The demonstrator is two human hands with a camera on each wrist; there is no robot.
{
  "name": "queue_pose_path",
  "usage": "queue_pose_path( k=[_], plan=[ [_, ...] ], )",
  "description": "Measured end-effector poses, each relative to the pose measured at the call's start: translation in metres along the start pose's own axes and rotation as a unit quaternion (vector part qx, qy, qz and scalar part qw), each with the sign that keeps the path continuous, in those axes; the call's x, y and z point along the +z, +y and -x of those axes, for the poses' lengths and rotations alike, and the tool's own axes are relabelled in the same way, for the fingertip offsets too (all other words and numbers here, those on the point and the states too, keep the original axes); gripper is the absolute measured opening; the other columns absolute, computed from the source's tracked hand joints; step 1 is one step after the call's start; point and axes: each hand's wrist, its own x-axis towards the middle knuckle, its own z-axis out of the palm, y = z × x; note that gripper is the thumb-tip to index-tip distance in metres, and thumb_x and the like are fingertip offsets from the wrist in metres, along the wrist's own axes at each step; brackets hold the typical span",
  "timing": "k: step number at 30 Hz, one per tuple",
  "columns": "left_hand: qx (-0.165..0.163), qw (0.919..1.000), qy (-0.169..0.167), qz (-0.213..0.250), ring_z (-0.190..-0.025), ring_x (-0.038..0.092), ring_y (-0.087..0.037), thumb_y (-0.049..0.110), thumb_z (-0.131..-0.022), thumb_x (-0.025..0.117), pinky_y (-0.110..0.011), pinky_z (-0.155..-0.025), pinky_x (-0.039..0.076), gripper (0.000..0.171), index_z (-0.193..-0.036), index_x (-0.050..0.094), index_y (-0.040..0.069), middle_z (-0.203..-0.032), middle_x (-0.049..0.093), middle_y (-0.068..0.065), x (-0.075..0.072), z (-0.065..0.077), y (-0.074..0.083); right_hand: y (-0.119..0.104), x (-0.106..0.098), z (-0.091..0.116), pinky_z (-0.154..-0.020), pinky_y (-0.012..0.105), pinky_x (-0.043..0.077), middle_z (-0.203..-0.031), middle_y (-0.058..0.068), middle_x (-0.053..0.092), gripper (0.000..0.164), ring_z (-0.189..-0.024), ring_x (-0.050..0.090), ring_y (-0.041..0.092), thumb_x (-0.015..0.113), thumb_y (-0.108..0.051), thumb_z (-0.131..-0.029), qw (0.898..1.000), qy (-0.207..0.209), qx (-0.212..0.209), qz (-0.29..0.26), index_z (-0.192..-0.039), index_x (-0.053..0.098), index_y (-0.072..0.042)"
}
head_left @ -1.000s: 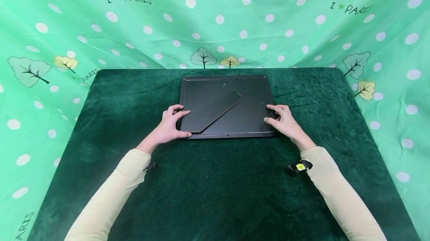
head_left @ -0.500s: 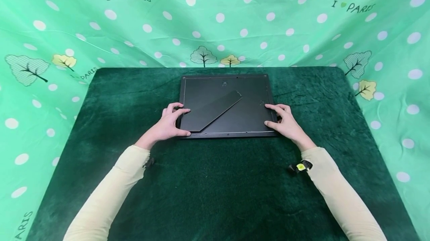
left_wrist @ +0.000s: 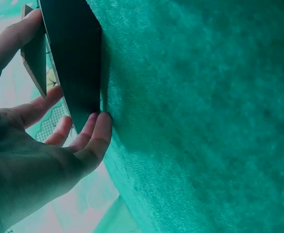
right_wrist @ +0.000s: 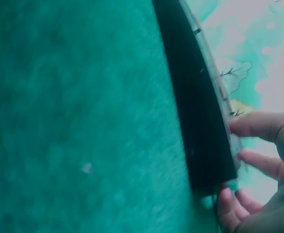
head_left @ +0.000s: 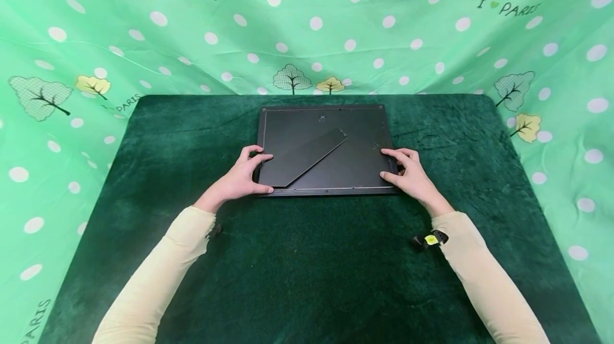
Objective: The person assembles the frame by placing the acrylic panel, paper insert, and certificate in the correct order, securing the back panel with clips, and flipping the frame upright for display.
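Note:
A black picture frame (head_left: 355, 168) lies back side up on the dark green cloth, its flat support leg (head_left: 307, 157) slanting across the backing board. At its left end my left hand (head_left: 236, 177) grips the frame, with the thumb on the near corner and the index finger on top. The left wrist view shows other fingertips (left_wrist: 103, 119) against the frame's end near the cloth. My right hand (head_left: 413, 174) holds the opposite end. Its thumb and index finger rest on the back, while other fingers (right_wrist: 226, 196) curl at the side edge. The frame's front is hidden.
Dark green velvety cloth (head_left: 297, 269) covers the table around the frame. A light green curtain (head_left: 355, 24) with dots and trees hangs behind and at both sides. A strapped device (head_left: 431, 238) sits at the right wrist.
My right thumb and index finger have spread slightly wider apart on the frame's back. The left hand and the frame keep nearly the same place.

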Motion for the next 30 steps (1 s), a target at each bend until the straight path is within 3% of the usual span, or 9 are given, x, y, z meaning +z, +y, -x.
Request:
queue_pose_path(
  k=[3, 6, 12, 18, 24, 30],
  plan=[
    [0.002, 1.0, -0.003, 0.001, -0.124, 0.033, -0.042, 0.017, -0.076, 0.082, -0.054, -0.102, 0.032, 0.078, -0.141, 0.043, -0.003, -0.145, 0.017, -0.022, 0.0, -0.001, 0.002, -0.002, -0.001, 0.003, -0.087, 0.052, 0.032, -0.136, 0.024, 0.031, 0.046, -0.12, 0.028, 0.039, 0.069, -0.012, -0.089, 0.999, 0.034, -0.03, 0.021, -0.132, 0.056, -0.003],
    [0.004, 1.0, -0.005, -0.001, -0.122, 0.035, -0.041, 0.016, -0.076, 0.082, -0.053, -0.101, 0.032, 0.078, -0.141, 0.043, -0.004, -0.145, 0.017, -0.022, 0.0, -0.002, 0.002, -0.005, 0.002, 0.004, -0.09, 0.057, 0.027, -0.13, 0.022, 0.042, 0.038, -0.12, 0.029, 0.039, 0.071, -0.013, -0.088, 0.994, 0.051, -0.086, 0.043, -0.124, 0.062, -0.003],
    [0.004, 0.9999, -0.009, -0.011, -0.123, 0.035, -0.041, 0.016, -0.077, 0.082, -0.052, -0.101, 0.033, 0.079, -0.142, 0.042, -0.005, -0.146, 0.016, -0.022, 0.0, -0.001, 0.003, -0.012, 0.015, 0.006, -0.096, 0.055, 0.027, -0.121, 0.012, 0.057, 0.035, -0.116, 0.04, 0.033, 0.074, -0.019, -0.087, 0.982, -0.01, -0.175, 0.067, -0.12, 0.067, -0.008],
    [0.004, 0.9998, -0.013, -0.017, -0.124, 0.034, -0.04, 0.017, -0.077, 0.081, -0.052, -0.101, 0.033, 0.079, -0.142, 0.042, -0.004, -0.147, 0.015, -0.022, -0.001, 0.0, 0.003, -0.018, 0.028, 0.005, -0.097, 0.054, 0.026, -0.126, 0.01, 0.056, 0.045, -0.119, 0.039, 0.03, 0.074, -0.024, -0.088, 0.978, -0.054, -0.185, 0.077, -0.129, 0.062, -0.011],
    [0.002, 0.9998, -0.012, -0.015, -0.129, 0.03, -0.038, 0.022, -0.078, 0.081, -0.052, -0.102, 0.033, 0.078, -0.142, 0.044, -0.003, -0.147, 0.017, -0.022, -0.002, 0.0, 0.002, -0.019, 0.033, -0.001, -0.096, 0.054, 0.025, -0.125, 0.01, 0.054, 0.048, -0.116, 0.038, 0.031, 0.075, -0.027, -0.086, 0.98, -0.051, -0.18, 0.071, -0.129, 0.062, -0.012],
    [-0.004, 0.9997, -0.001, -0.023, -0.126, 0.034, -0.036, 0.026, -0.084, 0.077, -0.051, -0.1, 0.035, 0.069, -0.14, 0.047, -0.001, -0.145, 0.021, -0.022, -0.004, -0.001, 0.002, -0.018, 0.037, -0.003, -0.095, 0.053, 0.027, -0.12, 0.009, 0.054, 0.045, -0.113, 0.039, 0.031, 0.077, -0.025, -0.084, 0.978, -0.037, -0.188, 0.082, -0.125, 0.065, -0.011]
  ],
)
